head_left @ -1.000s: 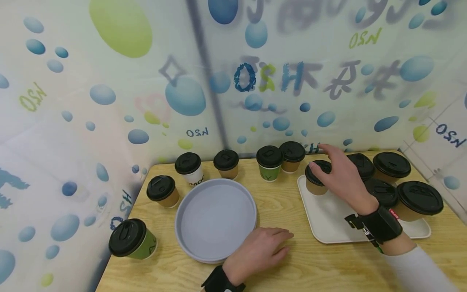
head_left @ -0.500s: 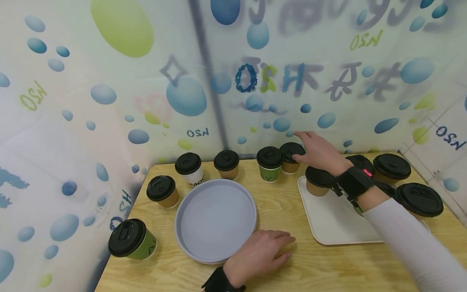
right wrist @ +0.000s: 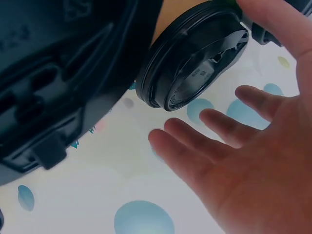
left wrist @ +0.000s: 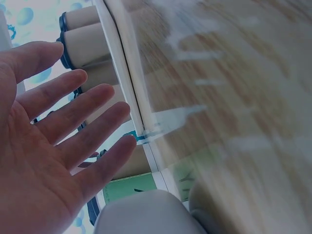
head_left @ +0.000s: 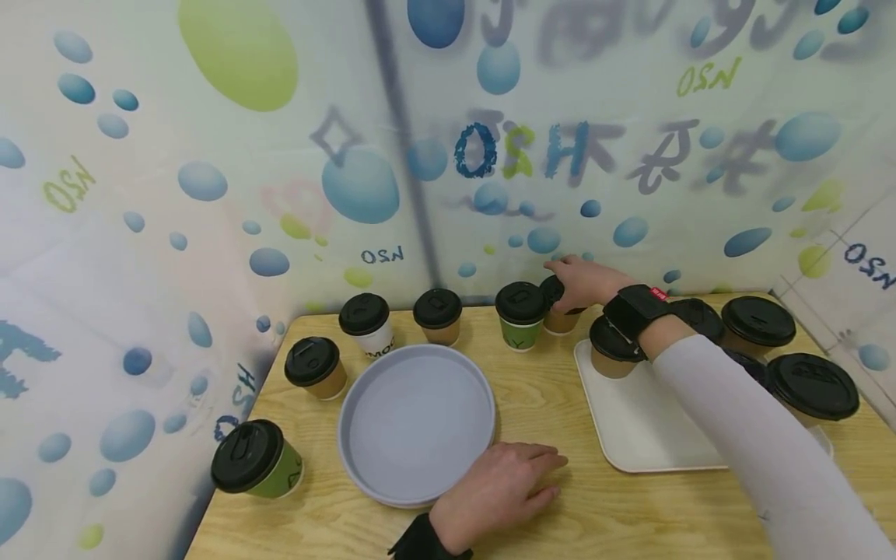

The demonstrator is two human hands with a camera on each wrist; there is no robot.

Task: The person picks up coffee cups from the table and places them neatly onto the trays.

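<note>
My right hand (head_left: 584, 286) is over a brown paper cup (head_left: 561, 323) with a black lid at the back of the table. In the right wrist view, its spread fingers (right wrist: 195, 146) and thumb stand about the black lid (right wrist: 195, 63), with a gap showing between fingers and lid. Right beside that cup stands a green cup (head_left: 520, 333), also black-lidded. My left hand (head_left: 500, 490) lies low over the wooden table at the lower right of a round grey-blue tray (head_left: 418, 424). Its fingers (left wrist: 78, 97) are extended and hold nothing.
A white rectangular tray (head_left: 658, 435) at the right bears several lidded cups, partly hidden by my right forearm. Along the left and back stand a green cup (head_left: 280, 470), a brown cup (head_left: 325, 381), a white cup (head_left: 374, 338) and another brown cup (head_left: 441, 330). A patterned cloth (head_left: 336, 257) hangs behind.
My right hand has moved left from the cup at the white tray's back left corner to the brown cup at the back. The left hand has stayed in place.
</note>
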